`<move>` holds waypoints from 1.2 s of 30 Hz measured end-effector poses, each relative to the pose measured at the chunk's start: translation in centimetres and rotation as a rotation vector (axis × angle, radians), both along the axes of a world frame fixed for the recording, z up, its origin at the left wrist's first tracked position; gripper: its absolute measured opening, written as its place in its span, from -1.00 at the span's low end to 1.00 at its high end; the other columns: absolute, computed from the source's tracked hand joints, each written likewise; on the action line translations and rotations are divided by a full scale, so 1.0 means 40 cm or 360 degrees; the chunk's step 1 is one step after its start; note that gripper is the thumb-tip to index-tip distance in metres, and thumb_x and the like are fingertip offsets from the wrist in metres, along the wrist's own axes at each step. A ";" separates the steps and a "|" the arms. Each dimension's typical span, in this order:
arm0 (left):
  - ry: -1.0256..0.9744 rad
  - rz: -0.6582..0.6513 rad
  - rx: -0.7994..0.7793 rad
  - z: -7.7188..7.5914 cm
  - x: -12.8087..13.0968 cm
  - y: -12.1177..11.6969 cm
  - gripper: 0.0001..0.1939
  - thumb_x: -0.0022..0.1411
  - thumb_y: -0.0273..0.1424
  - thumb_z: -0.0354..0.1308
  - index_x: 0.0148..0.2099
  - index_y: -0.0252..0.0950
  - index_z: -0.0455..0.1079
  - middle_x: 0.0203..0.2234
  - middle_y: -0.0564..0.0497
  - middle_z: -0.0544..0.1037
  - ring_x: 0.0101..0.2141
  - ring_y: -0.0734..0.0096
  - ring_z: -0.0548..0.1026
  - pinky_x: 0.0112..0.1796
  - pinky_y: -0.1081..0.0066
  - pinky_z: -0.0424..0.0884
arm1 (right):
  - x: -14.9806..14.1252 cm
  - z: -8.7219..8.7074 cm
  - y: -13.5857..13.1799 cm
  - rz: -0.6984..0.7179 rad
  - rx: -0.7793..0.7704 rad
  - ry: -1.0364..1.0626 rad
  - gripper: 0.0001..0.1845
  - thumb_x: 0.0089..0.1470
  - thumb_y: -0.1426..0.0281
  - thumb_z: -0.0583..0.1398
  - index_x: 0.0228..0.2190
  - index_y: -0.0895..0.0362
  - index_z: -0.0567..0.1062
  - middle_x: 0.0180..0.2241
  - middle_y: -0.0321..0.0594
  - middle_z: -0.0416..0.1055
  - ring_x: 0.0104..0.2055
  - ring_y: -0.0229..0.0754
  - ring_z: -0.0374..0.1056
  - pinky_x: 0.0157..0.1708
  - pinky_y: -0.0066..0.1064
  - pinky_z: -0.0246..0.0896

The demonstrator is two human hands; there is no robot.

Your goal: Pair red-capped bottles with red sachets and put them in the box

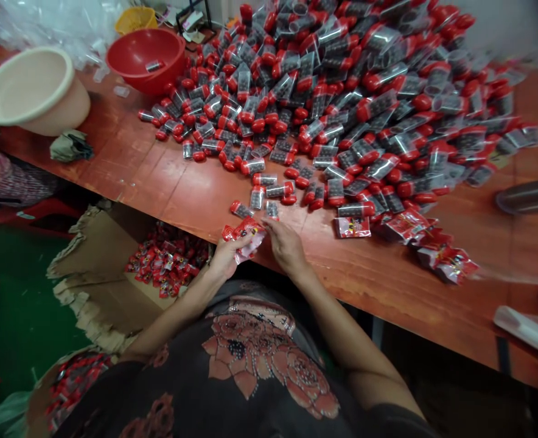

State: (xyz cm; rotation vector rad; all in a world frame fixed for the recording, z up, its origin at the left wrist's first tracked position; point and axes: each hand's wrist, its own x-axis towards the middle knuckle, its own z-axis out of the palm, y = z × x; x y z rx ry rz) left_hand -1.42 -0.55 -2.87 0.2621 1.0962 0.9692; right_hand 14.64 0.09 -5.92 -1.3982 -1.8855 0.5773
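Note:
My left hand [226, 257] is closed on a red printed plastic packet [245, 234] at the table's front edge, thumb across its front. Just right of it, my right hand [287, 246] has its fingers drawn together, with the tips close to the packet's right side. Whatever lies between those tips is hidden. Small clear tubes with red caps and dark contents lie beyond the hands, the nearest being a tube [257, 198] and another tube [271, 210]. To the right, a flat stack of red packets [352, 227] rests on the table.
A large heap of red-capped tubes [324, 103] covers the back of the table [182, 201]. More red packets [449, 255] lie at right. A red bowl [134, 52] and a cream basin [36, 91] stand back left. Below left, an open cardboard box [90, 243] contains filled red packets.

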 end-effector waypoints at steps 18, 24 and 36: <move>-0.0115 0.0159 -0.0316 -0.001 -0.012 0.052 -0.91 0.07 -0.50 0.27 -0.31 -0.38 0.49 -0.52 0.01 0.60 -0.60 0.50 0.51 -0.53 0.50 0.45 | 0.018 0.050 -0.110 -0.0137 -0.0515 0.0563 -0.70 0.24 0.21 0.08 -0.07 0.05 0.44 -0.21 -0.19 0.49 -0.22 -0.15 0.41 -0.21 -0.28 0.34; -0.0221 0.0197 -0.0195 0.012 0.016 0.048 -0.93 0.09 -0.55 0.24 -0.31 -0.38 0.49 -0.49 0.00 0.61 -0.52 0.49 0.53 -0.53 0.54 0.39 | -0.045 0.075 -0.120 -0.0435 -0.0766 0.1282 -0.72 0.17 0.16 0.13 -0.13 0.03 0.38 -0.35 -0.29 0.42 -0.46 -0.29 0.34 -0.50 -0.43 0.29; -0.0250 0.0276 -0.0196 0.029 0.028 0.049 -0.91 0.12 -0.62 0.20 -0.39 -0.37 0.45 -0.55 0.05 0.51 -0.49 0.56 0.47 -0.34 0.51 0.41 | -0.036 0.082 -0.132 -0.0366 -0.0878 0.1390 -0.64 0.09 0.23 0.19 -0.06 0.01 0.40 -0.43 -0.33 0.39 -0.48 -0.30 0.34 -0.52 -0.42 0.32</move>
